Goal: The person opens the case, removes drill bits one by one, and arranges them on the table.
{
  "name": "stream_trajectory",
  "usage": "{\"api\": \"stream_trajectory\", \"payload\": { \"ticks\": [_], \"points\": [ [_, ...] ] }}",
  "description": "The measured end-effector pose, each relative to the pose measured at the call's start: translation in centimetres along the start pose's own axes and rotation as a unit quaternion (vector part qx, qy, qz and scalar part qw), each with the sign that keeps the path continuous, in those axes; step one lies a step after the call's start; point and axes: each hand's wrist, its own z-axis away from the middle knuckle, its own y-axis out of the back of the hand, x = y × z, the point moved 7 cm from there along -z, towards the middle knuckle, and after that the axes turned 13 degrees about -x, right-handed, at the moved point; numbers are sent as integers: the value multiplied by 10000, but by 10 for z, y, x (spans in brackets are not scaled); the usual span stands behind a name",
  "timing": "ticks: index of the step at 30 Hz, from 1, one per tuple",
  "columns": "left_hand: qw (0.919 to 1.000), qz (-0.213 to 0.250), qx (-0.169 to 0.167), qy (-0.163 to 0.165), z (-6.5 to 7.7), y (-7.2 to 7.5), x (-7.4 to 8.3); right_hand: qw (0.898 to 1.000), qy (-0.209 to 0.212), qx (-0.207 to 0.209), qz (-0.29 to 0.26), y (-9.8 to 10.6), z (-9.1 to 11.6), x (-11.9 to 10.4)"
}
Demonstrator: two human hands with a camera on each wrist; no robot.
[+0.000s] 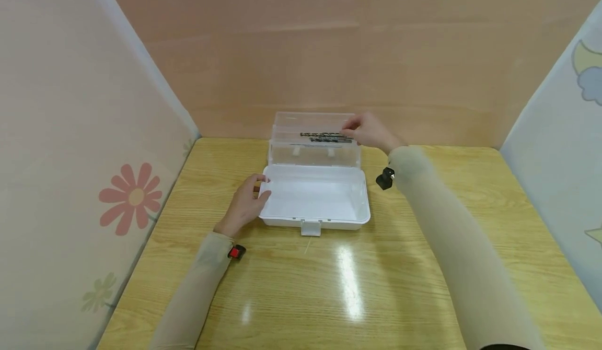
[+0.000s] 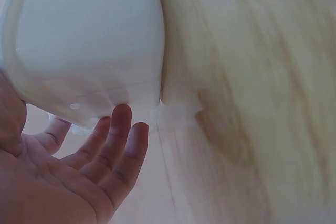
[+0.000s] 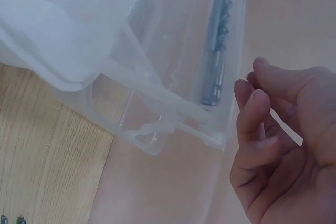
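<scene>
A white plastic box with its clear lid swung back stands at the middle of the table. My left hand grips the box's left end, thumb over the rim and fingertips against the outer wall in the left wrist view. Several dark twist drill bits lie side by side in the clear lid section. Right beside their ends is my right hand, fingers loosely bent. Its thumb and fingertips have a gap between them and hold nothing in the right wrist view.
A white latch hangs from the box's front edge. Behind the wood-grain table rises a brown backdrop. Pale panels with printed pictures, among them a pink flower, flank the table on both sides.
</scene>
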Motion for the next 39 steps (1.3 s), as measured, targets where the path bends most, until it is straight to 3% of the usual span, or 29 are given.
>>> {"api": "stream_trajectory", "payload": {
  "ticks": [8,16,30,39],
  "points": [
    [10000,34,-54,-52,0,-3,6,9996,-42,-98,275,-11,-6,2],
    [10000,26,-51,73,1,-1,2,9991,-7,-257,346,-14,-13,-2],
    [10000,42,-19,80,0,1,1,9983,-163,-522,190,-15,-12,-5],
    [9999,65,-55,144,4,4,1,9935,-364,-766,765,-17,-18,-18]
  ]
}}
